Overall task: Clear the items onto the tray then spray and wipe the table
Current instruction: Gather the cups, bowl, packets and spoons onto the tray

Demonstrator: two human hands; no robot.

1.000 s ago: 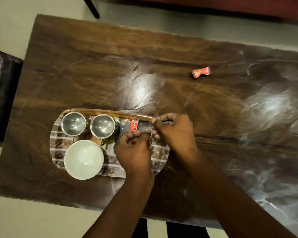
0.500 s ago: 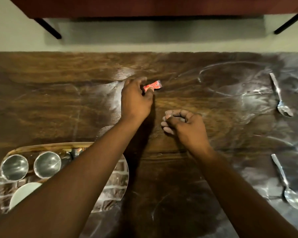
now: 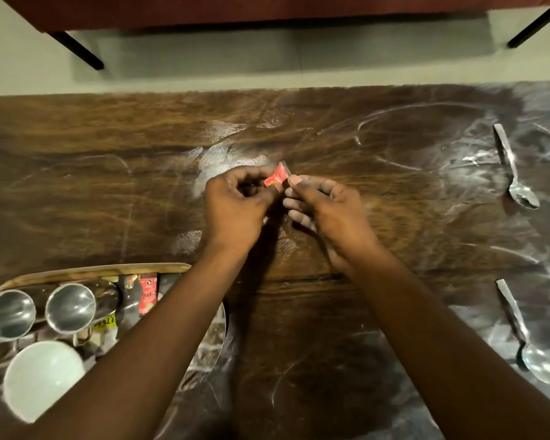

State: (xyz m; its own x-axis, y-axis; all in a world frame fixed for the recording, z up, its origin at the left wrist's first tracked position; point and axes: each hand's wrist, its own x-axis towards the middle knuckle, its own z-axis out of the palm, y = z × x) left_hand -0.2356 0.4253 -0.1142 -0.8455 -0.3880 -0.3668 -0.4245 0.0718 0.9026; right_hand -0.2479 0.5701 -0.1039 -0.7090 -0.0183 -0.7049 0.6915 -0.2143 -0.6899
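- The table (image 3: 92, 192) is dark brown wood with strong grain, its top streaked and smeared with pale swirls, heaviest toward the right side.
- Beyond its far edge lies a pale floor (image 3: 267, 58), and above that a reddish-brown piece of furniture (image 3: 235, 11) on thin black legs.
- The tray (image 3: 86, 272), oval with a wooden rim, sits at the near left of the table; it carries two steel cups (image 3: 70, 308) side by side, a white bowl (image 3: 40, 379) nearer the camera, and a red sachet on the tray (image 3: 148, 293).
- Two steel spoons lie on the bare table at the right, well apart from the tray: the far spoon (image 3: 515, 173) and the near spoon (image 3: 527, 338), both with bowls pointing toward the camera.
- The left hand (image 3: 235, 208) reaches out over the middle of the table, fingers curled together and pinching a small red wrapper (image 3: 277, 179) at its tips.
- The right hand (image 3: 327, 211) sits just beside it, fingers loosely curled, forefinger tip at the wrapper's right edge; whether it grips is unclear.
- The sachet's writing is too blurred to read; a yellow label (image 3: 105, 322) beside it is also illegible.
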